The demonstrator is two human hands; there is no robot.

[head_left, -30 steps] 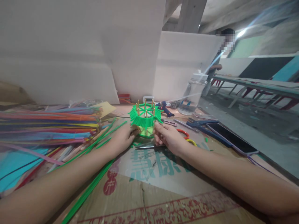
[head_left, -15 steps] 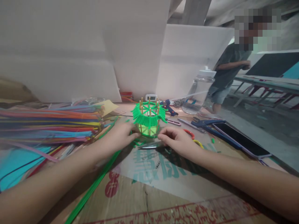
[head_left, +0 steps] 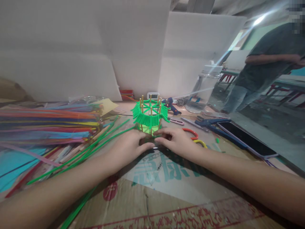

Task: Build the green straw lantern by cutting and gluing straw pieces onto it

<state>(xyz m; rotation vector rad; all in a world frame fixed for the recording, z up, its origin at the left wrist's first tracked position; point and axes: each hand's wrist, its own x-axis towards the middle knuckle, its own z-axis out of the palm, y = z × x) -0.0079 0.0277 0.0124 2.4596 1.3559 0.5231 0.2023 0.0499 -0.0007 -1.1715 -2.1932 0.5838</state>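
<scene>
A round green pipe-cleaner model [head_left: 150,119] with upright wooden sticks and a fringed band stands in front of me. My left hand [head_left: 131,141] is at its near left side, thumb stretched toward the right hand and fingers curled. A long green pipe cleaner [head_left: 114,136] runs from the left into this hand. My right hand [head_left: 177,141] is at the near right side of the base, thumb and fingers pinched together; what lies between them is hidden. Beneath the right hand are scissors [head_left: 192,133] with red and yellow handles, their blades mostly covered.
Bundled coloured pipe cleaners [head_left: 52,124] lie at left. Behind the model are a glue gun [head_left: 173,106], a small white timer [head_left: 152,95] and a clear bottle [head_left: 202,90]. A phone [head_left: 247,138] lies at right. A person [head_left: 267,60] stands beyond the table.
My hands have drawn closer together before the model, the left moving right. Green pipe cleaners now stretch across beside my left arm. The person at right appears nearer and farther right.
</scene>
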